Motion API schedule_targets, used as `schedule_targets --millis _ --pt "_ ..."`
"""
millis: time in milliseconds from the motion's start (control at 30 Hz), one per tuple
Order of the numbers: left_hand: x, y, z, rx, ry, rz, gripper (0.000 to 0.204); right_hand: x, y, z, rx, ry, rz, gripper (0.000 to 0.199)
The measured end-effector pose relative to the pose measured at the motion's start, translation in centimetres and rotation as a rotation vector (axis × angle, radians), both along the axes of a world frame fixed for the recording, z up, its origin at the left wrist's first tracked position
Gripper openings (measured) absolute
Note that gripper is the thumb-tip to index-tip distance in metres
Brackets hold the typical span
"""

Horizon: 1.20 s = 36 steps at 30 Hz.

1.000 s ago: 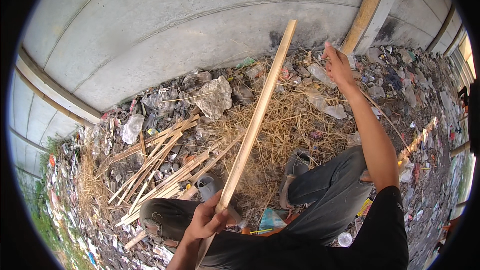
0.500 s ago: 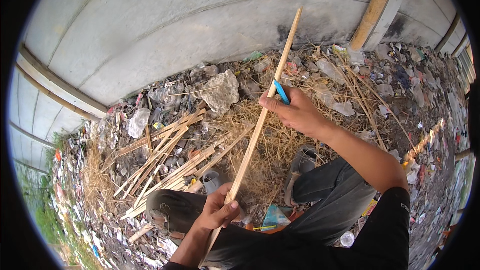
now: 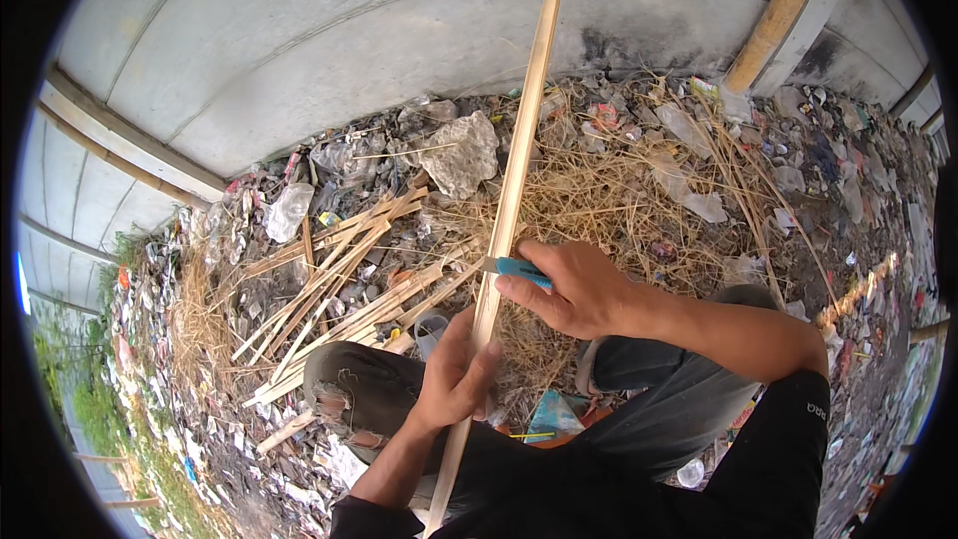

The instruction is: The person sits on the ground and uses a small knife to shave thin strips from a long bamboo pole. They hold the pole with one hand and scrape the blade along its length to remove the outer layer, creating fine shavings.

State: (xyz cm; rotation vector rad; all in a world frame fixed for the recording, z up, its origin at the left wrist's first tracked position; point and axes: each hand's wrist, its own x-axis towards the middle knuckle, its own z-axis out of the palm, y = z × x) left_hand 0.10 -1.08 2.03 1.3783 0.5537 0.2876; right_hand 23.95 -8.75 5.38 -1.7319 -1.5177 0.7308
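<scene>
A long pale strip of split bamboo or wood (image 3: 519,155) slants up in front of me, its lower end down by my lap. My left hand (image 3: 457,379) is wrapped round its lower part. In my right hand (image 3: 574,287) is a blue utility knife (image 3: 523,270), gripped by its handle. The blade lies across the strip a little above my left hand, and my right thumb presses near the strip's edge. Pale shavings or straw (image 3: 609,210) lie on the ground beyond my hands.
A pile of similar strips (image 3: 349,289) lies to the left, beside a large rock (image 3: 461,155). Litter covers the ground up to a grey concrete wall (image 3: 399,30), where a bamboo post (image 3: 778,15) stands. My bent knees (image 3: 364,384) flank the working space.
My right hand has come down along the strip with the knife, closer to my left hand. My left hand sits slightly higher, and the strip's top has swung left.
</scene>
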Motion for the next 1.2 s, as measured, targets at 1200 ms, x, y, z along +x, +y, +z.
schedule_targets --millis 1200 --pt "-2.3 1.0 -1.6 0.101 0.03 -0.005 0.061 0.8 -0.2 -2.4 0.003 -0.256 0.118 0.058"
